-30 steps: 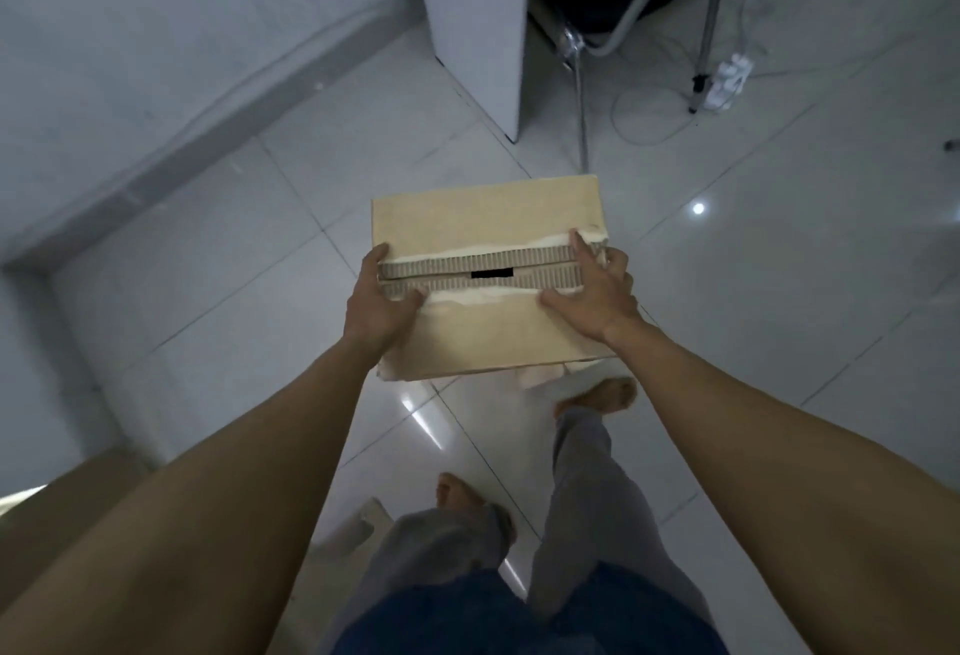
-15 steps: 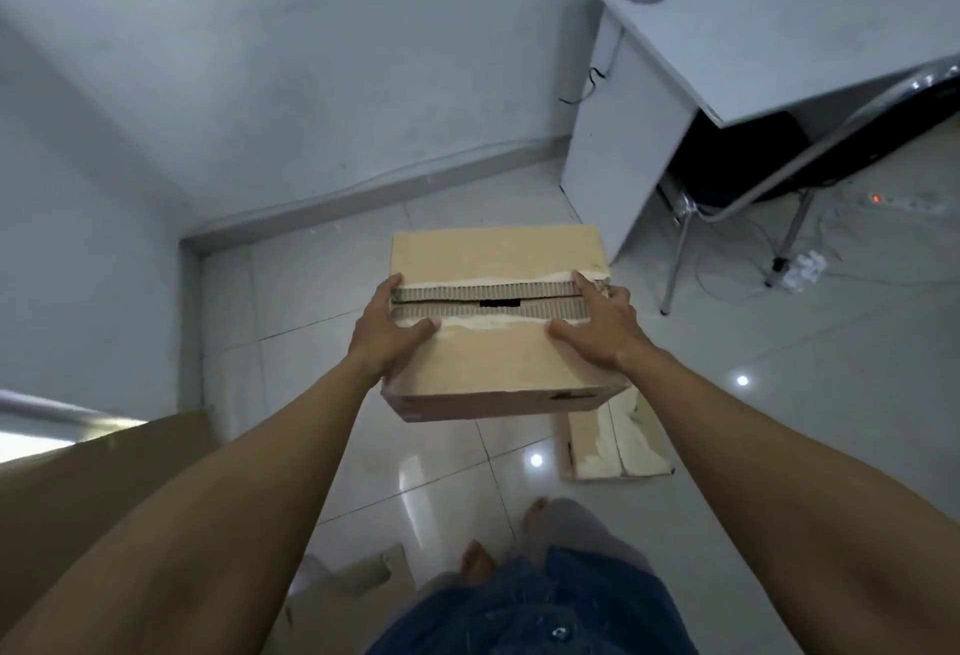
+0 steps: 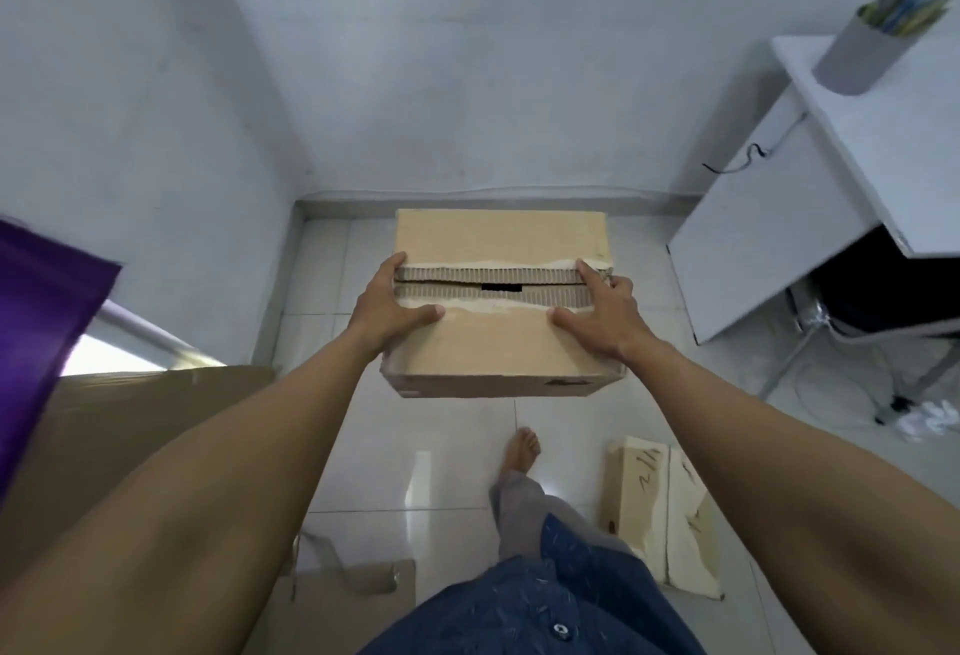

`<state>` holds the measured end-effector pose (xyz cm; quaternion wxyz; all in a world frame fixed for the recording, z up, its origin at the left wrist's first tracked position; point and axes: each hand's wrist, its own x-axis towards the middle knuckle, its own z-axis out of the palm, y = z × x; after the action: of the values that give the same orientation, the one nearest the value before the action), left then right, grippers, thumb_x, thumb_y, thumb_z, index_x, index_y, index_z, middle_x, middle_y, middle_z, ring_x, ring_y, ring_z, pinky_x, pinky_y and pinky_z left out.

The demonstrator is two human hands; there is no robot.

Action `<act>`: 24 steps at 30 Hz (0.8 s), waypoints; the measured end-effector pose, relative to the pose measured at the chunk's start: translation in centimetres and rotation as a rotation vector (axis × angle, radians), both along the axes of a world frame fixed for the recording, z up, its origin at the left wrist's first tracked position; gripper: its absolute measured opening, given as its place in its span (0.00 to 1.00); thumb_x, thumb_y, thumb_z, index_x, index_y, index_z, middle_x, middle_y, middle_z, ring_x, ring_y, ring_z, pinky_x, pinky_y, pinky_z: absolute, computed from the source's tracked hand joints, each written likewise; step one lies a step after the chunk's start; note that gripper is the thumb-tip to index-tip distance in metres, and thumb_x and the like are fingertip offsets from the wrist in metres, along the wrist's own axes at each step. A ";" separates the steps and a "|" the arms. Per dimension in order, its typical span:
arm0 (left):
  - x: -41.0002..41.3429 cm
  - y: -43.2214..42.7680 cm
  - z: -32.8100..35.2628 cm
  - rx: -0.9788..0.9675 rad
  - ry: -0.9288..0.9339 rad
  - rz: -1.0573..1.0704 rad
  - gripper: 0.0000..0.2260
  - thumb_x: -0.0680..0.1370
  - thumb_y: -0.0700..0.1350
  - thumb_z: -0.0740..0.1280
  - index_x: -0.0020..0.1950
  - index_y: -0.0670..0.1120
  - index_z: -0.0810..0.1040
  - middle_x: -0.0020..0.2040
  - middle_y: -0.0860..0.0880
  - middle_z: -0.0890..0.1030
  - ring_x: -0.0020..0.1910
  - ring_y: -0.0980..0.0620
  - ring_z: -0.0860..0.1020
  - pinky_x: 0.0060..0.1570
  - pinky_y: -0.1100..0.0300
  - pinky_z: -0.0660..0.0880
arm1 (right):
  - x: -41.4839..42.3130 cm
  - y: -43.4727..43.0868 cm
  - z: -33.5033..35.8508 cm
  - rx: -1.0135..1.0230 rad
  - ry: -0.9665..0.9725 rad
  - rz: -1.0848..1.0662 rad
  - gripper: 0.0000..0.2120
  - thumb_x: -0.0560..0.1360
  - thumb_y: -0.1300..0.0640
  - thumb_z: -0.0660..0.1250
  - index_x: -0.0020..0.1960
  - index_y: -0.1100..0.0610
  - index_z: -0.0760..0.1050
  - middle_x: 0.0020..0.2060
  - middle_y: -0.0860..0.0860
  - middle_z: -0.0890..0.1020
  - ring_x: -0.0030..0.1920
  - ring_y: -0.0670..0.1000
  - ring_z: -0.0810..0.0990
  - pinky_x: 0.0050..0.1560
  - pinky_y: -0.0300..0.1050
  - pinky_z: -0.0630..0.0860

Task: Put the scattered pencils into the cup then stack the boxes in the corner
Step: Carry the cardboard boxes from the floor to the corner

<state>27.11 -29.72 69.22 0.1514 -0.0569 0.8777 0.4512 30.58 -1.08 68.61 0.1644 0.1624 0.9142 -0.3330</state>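
I carry a brown cardboard box (image 3: 498, 348) in the air at the centre of the head view, above the white floor. My left hand (image 3: 387, 309) grips its left edge with the thumb lying on top. My right hand (image 3: 602, 314) grips its right edge the same way. The top flaps are torn along the middle seam. The room's corner (image 3: 306, 207) lies just beyond and left of the box. A grey cup (image 3: 857, 57) holding several pencils (image 3: 909, 5) stands on the white desk (image 3: 883, 145) at the upper right.
A second torn cardboard box (image 3: 660, 514) lies on the floor at the lower right. Another box (image 3: 353, 597) sits near my feet, and a large cardboard sheet (image 3: 130, 420) leans at the left under a purple cloth (image 3: 36, 342). Cables and a chair frame (image 3: 810, 358) sit under the desk.
The view has swung left and up toward the corner of the room. The box, still held by both hands, has come closer to the corner; the pencil cup is now fully in view.
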 end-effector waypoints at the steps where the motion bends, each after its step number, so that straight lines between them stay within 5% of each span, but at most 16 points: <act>1: -0.8 -0.5 0.0 0.001 -0.005 0.012 0.40 0.69 0.50 0.77 0.76 0.52 0.59 0.71 0.46 0.68 0.67 0.44 0.69 0.65 0.48 0.69 | -1.3 -0.4 0.0 -0.005 -0.001 0.016 0.40 0.71 0.38 0.68 0.77 0.41 0.52 0.73 0.56 0.55 0.72 0.61 0.61 0.72 0.57 0.62; 15: -14.0 -9.3 -1.3 0.023 -0.047 0.338 0.47 0.64 0.50 0.80 0.76 0.55 0.56 0.72 0.48 0.67 0.68 0.46 0.68 0.65 0.51 0.69 | -24.7 -10.5 -0.4 -0.012 -0.050 0.296 0.42 0.70 0.42 0.71 0.77 0.42 0.52 0.73 0.58 0.55 0.71 0.62 0.63 0.72 0.57 0.63; 24: -22.5 -17.8 -5.2 0.019 -0.164 0.244 0.56 0.59 0.50 0.82 0.78 0.52 0.51 0.75 0.47 0.60 0.73 0.47 0.62 0.68 0.52 0.64 | -33.8 -19.5 -4.5 -0.003 -0.110 0.281 0.44 0.69 0.43 0.73 0.77 0.44 0.53 0.73 0.58 0.57 0.70 0.62 0.65 0.71 0.58 0.64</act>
<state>4.60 -47.56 63.99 0.1672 -0.1982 0.8446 0.4684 -3.18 -20.54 64.13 0.2596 0.0505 0.9170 -0.2985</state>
